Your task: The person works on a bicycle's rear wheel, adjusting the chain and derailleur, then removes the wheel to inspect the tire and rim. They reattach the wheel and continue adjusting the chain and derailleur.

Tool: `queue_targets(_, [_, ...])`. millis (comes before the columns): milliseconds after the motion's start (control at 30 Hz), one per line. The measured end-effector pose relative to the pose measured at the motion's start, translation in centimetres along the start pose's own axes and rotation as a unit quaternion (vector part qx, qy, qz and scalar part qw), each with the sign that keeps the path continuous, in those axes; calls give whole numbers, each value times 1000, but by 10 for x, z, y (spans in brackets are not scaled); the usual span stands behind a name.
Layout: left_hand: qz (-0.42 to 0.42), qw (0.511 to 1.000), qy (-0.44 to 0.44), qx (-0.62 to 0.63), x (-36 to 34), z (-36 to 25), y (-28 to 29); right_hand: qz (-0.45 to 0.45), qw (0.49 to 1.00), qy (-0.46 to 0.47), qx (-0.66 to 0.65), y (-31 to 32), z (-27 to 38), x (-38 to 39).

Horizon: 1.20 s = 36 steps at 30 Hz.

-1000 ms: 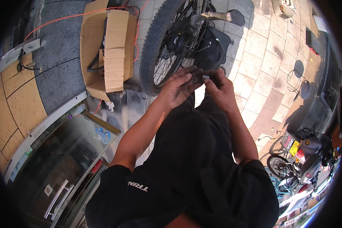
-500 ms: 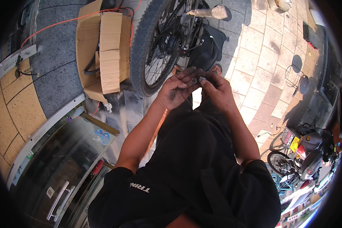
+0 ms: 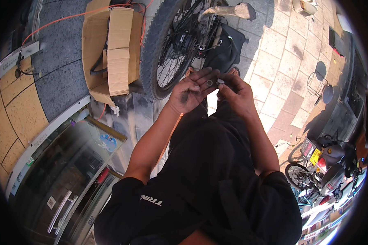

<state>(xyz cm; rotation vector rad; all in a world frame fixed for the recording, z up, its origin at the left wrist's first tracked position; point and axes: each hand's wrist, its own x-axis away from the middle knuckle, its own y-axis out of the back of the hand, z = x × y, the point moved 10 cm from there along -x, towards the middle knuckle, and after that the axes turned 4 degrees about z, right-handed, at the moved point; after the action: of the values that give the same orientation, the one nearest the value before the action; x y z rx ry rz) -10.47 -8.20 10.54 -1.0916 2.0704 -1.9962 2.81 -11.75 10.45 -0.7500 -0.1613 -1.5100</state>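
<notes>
My left hand (image 3: 189, 93) is turned palm up, its fingers stretched out and darkened with grime. On those fingers lies a small metal ring (image 3: 209, 83), like a washer or nut. Close beside it, my right hand (image 3: 238, 94) pinches a small grey metal piece (image 3: 220, 81) between thumb and forefinger; its exact kind is too small to make out. Both hands are in front of my dark trousers, near each other's fingertips. Ahead of them stands a bicycle wheel (image 3: 150, 53) with a knobby black tyre.
An opened cardboard box (image 3: 118, 53) stands left of the wheel, an orange cord (image 3: 65, 24) running over it. A black bag-like object (image 3: 225, 51) is beside the bicycle. A glass door (image 3: 69, 171) lies at lower left, a parked motorbike (image 3: 333, 167) at right on the paving (image 3: 274, 77).
My right fingers have drawn slightly away from the left fingertips, with the metal piece still pinched. The left palm has opened out a little more. The view has shifted slightly.
</notes>
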Motion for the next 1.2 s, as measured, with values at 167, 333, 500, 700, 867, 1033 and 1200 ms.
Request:
queue_targets(167, [-8,1000,-12,-5,0,-7,4,-10,1000,-2,11,-3,-1,-6])
queue_targets(333, [-29,998,-9,59,0,-4,0,-39,997,20,68,3,-9,-5])
queue_targets(500, [-28,996,-6,89,-2,0,9,-78,993,43,81,3,-2,-2])
queue_targets(700, [-73,996,-15,57,12,-6,10,-27,970,19,240,-25,15,-2])
queue_targets(867, [-25,992,-52,116,32,-17,-13,49,935,122,330,-83,67,11])
queue_targets(1033, [67,985,-96,123,60,-60,-41,86,864,252,427,-150,115,12])
queue_targets(1200, [112,980,-135,95,93,-117,-40,50,794,273,541,-228,133,-3])
